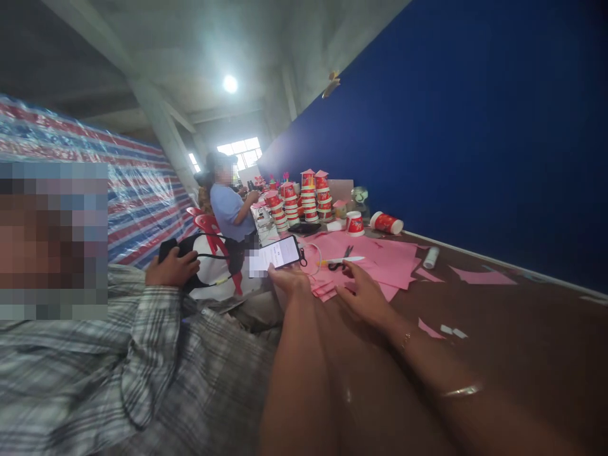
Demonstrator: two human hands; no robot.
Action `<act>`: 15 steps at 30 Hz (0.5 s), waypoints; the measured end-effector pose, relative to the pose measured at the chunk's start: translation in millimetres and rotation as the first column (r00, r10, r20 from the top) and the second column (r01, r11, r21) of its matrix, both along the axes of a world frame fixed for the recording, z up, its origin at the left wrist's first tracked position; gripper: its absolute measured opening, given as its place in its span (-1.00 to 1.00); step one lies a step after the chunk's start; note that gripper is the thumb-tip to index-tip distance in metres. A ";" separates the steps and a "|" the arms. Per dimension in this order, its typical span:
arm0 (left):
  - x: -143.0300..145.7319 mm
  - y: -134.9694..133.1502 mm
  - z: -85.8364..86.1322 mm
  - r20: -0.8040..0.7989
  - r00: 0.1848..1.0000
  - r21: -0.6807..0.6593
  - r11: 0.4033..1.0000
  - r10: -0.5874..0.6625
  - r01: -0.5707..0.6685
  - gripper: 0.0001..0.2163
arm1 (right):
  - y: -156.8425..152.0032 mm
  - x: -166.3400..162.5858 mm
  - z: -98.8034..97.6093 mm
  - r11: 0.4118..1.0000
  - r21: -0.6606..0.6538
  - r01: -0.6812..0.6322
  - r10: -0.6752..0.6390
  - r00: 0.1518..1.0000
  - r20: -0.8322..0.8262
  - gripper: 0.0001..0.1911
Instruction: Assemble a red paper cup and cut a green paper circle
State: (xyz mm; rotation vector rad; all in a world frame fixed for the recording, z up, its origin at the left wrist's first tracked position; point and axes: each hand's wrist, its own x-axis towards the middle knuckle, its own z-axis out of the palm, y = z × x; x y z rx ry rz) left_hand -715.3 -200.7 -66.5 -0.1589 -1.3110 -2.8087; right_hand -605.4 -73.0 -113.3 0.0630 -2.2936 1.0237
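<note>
My left hand (pixel 291 278) is closed around a smartphone (pixel 284 252) with a lit white screen. A dark ring strap hangs at the phone's right end. My right hand (pixel 365 292) reaches over the table with thumb and fingers apart, holding nothing. Just beyond its fingertips lie black-handled scissors (pixel 337 266); whether a finger touches them I cannot tell. Pink paper sheets (pixel 380 253) and loose offcuts lie under and around the scissors. A pencil-like yellow and white object (pixel 344 259) rests on the paper.
Stacked red and white paper cups (pixel 308 202) stand at the back. One cup (pixel 387 223) lies on its side near the blue wall (pixel 475 126). A white glue stick (pixel 431 258) is on the brown table (pixel 522 354). Close on my left sits a person in a plaid shirt (pixel 156 354); another person (pixel 230 206) works farther back.
</note>
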 end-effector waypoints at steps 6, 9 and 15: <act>5.3 1.1 7.6 -0.039 0.985 0.068 0.983 0.171 -0.168 -0.51 | -0.3 0.6 0.9 1.000 -0.015 -0.010 0.010 1.000 0.017 -0.43; 9.0 4.4 9.9 -0.050 0.982 0.082 0.981 0.183 -0.178 -0.44 | -1.1 3.1 4.1 1.000 -0.018 -0.020 0.021 0.999 0.031 -0.46; 13.4 6.1 9.5 -0.089 0.982 0.052 0.986 0.165 -0.160 -0.39 | -2.0 5.0 8.0 0.998 -0.049 -0.037 0.039 0.998 0.054 -0.49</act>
